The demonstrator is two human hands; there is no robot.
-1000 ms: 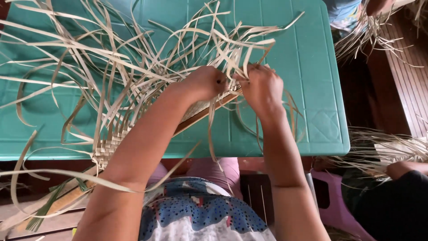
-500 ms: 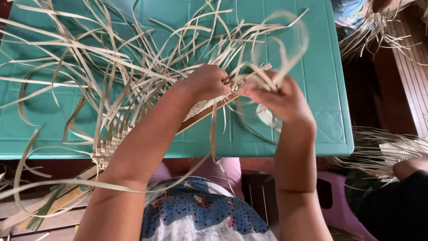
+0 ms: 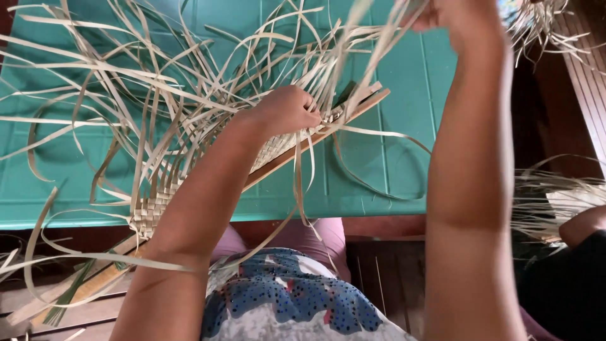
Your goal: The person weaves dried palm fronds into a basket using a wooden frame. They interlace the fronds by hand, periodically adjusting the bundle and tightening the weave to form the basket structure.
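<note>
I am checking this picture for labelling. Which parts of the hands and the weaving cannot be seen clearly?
- Right hand, head view: cut off by the top edge and blurred, so its grip on the strips cannot be judged.
- Left hand: fingertips curl under, hidden among the pale strips.
- Woven band: its middle lies behind the left forearm.
- Wooden slat: the lower end is hidden under loose strips.

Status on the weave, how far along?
Done: a narrow plaited band runs along the wooden slat on the green table.
In hand: the left hand pins the band's upper end; the right hand, raised at the frame's top, pulls one strip up.
Left: most strips lie loose and unwoven, fanned across the table.
</note>
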